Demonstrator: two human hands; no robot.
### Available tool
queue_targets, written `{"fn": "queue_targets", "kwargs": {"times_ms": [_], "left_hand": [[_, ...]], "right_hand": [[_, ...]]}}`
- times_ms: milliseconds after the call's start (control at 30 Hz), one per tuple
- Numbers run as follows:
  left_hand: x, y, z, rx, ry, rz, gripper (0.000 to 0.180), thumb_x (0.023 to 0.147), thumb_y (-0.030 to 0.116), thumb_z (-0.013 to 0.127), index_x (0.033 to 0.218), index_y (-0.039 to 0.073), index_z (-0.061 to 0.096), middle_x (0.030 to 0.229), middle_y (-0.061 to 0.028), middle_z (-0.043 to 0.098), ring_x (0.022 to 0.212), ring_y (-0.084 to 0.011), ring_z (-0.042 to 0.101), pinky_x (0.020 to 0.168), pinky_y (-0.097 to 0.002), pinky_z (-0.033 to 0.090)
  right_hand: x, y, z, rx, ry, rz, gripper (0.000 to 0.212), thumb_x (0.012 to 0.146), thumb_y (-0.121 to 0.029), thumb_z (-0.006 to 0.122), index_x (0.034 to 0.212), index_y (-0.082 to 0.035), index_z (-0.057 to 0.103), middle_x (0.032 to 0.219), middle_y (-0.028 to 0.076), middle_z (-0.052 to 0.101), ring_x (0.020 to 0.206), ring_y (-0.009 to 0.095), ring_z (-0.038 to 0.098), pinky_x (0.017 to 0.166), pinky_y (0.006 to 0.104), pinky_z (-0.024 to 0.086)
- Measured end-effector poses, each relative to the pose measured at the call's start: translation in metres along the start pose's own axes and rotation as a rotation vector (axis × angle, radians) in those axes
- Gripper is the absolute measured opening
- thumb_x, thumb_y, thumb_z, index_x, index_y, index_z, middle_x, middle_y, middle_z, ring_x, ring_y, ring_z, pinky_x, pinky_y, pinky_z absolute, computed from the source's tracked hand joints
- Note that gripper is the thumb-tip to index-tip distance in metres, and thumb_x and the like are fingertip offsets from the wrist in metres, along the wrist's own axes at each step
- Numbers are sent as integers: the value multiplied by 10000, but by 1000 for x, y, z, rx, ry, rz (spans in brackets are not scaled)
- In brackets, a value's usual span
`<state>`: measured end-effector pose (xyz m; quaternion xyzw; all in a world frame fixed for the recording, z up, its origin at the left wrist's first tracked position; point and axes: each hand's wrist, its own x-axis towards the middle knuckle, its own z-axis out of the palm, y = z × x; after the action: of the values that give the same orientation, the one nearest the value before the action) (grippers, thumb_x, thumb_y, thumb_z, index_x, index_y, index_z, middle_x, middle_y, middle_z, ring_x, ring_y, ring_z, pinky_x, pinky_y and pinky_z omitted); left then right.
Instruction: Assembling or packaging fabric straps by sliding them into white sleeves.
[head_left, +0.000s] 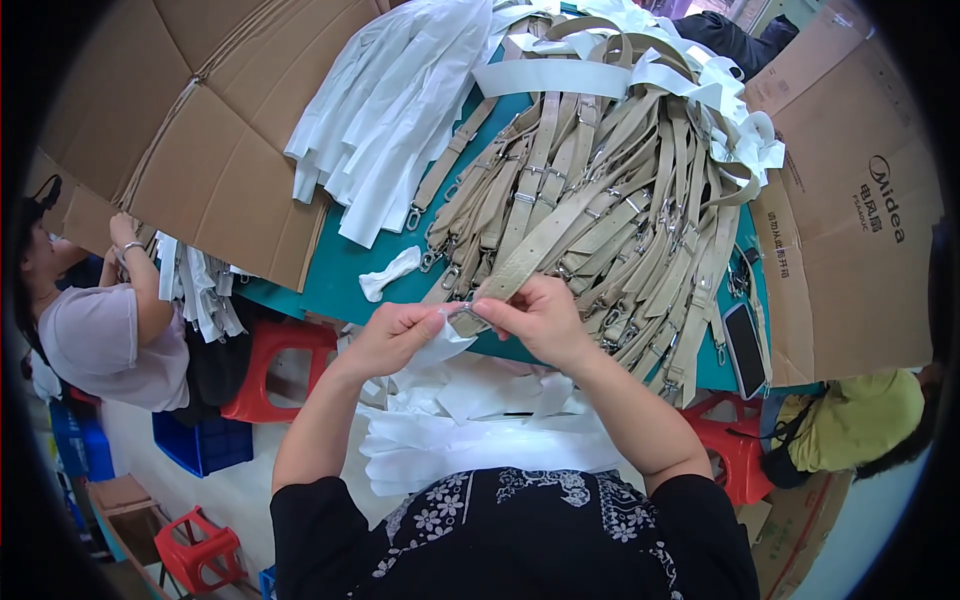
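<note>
Gripping a long, flat, tan strap with punched holes (525, 260) in right hand (540, 318), above near edge of green-topped bench (335, 265). Pinching at its lower end with left hand (398, 335), exact contact unclear, thin white sheet (447, 345) just below. Heaped from bench's far edge to near edge: tan straps with silver-coloured buckles (640, 215).

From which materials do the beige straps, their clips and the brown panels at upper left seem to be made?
Beige straps: leather or imitation leather, perhaps; smooth, softly shiny faces. Clips: likely polished or plated metal, given silvery highlights. Brown panels: almost certainly cardboard; matt brown faces with fold creases.
</note>
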<state>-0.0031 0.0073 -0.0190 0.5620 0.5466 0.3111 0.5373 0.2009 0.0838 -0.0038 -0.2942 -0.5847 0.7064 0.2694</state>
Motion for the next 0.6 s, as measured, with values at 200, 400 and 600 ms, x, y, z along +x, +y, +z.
{"fn": "queue_targets", "kwargs": {"times_ms": [200, 400, 600], "left_hand": [[6, 4, 16, -68, 129, 103, 295, 917, 254, 453, 1069, 50, 601, 798, 32, 593, 678, -24, 452, 607, -180, 393], [6, -13, 16, -117, 187, 138, 282, 912, 219, 466, 1019, -1, 606, 653, 75, 492, 596, -11, 391, 535, -168, 342], [-1, -2, 4, -20, 180, 41, 280, 912, 211, 467, 943, -27, 610, 685, 65, 535, 611, -15, 418, 554, -176, 368]], "right_hand": [[4, 34, 21, -69, 191, -60, 235, 778, -137, 651, 954, -7, 567, 757, -3, 563, 635, 46, 486, 520, 197, 397], [15, 17, -13, 147, 174, 211, 280, 823, -275, 599, 979, -45, 564, 741, -31, 525, 566, 49, 424, 485, 191, 361], [22, -6, -15, 169, 286, -12, 176, 813, -213, 613, 893, -56, 602, 671, -25, 524, 524, 48, 426, 469, 188, 349]]}}
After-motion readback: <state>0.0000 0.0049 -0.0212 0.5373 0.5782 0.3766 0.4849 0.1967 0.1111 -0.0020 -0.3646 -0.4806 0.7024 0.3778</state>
